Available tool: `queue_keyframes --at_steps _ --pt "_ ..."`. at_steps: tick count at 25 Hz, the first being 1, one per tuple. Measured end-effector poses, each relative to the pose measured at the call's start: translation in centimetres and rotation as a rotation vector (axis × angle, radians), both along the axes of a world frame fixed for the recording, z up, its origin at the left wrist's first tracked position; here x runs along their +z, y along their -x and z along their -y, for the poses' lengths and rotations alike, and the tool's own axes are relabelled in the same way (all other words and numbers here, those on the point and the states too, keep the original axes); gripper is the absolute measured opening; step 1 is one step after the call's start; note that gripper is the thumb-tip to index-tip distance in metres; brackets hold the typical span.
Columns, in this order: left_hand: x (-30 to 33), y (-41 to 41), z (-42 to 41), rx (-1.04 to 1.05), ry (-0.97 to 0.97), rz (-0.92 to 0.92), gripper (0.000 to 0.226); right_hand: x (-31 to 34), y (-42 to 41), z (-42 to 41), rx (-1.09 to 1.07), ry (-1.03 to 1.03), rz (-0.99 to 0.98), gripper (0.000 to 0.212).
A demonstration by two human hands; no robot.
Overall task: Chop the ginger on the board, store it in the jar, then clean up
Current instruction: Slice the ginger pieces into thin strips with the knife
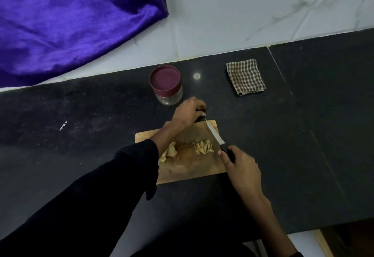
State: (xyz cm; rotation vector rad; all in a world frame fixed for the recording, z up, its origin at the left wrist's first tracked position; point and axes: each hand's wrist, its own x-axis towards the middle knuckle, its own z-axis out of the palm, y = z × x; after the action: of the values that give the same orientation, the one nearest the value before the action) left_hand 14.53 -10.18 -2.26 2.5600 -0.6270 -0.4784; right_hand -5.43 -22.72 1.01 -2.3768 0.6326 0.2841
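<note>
Head view, near to far. Nearest the viewer, two forearms reach forward over a dark stone counter (303,135), the left one in a dark sleeve (113,177). The right hand (240,167) grasps the black handle of a knife (217,138), fingers curled round it; the pale blade runs up and to the left across the right part of a wooden cutting board (192,170), its tip close to the left hand. The board lies flat on the counter just ahead of the body. On it, near the middle, a small heap of chopped ginger (203,146) lies immediately left of the blade; a larger, uncut-looking ginger piece (172,151) sits further left, partly hidden by the left forearm. The left hand (189,112) rests at the far edge of the board, knuckles up and fingers curled downward near the blade tip; whether it presses the blade, pinches something, or holds nothing cannot be told, as the fingertips are hidden. Just beyond the left hand stands a clear glass jar (169,97) with a maroon lid (165,78) closed on it. To the jar's right, well apart, a folded checked cloth (245,76) lies flat on the counter. Behind the counter rises a pale marbled tile wall (253,10); a purple velvet-like fabric (66,18) hangs over the upper left
</note>
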Motion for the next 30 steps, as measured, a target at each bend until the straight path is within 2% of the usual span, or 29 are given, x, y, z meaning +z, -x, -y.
queue_keyframes --at_steps 7,12,18,24,27,30 --pt "-0.1 -1.4 0.9 -0.082 -0.064 -0.009 0.011 -0.9 -0.6 0.6 -0.047 -0.063 -0.025 0.047" --pt "0.3 -1.0 0.8 -0.176 -0.163 0.014 0.013 -0.9 -0.9 1.0 -0.044 -0.069 -0.005 0.045" --pt "1.7 1.9 -0.7 -0.054 0.045 0.03 0.005 -0.6 -0.5 0.7 -0.029 -0.069 0.016 0.033" --pt "1.8 5.9 -1.6 -0.138 0.037 -0.004 0.025 -0.7 0.9 0.0 -0.027 -0.064 0.04 0.036" --pt "2.2 6.6 -2.3 -0.11 0.051 0.003 0.028 -0.7 1.8 -0.2 -0.029 -0.06 0.066 0.037" --pt "2.8 7.6 -3.7 -0.017 0.144 0.018 0.028 -0.7 2.4 -0.2 -0.016 -0.061 0.085 0.036"
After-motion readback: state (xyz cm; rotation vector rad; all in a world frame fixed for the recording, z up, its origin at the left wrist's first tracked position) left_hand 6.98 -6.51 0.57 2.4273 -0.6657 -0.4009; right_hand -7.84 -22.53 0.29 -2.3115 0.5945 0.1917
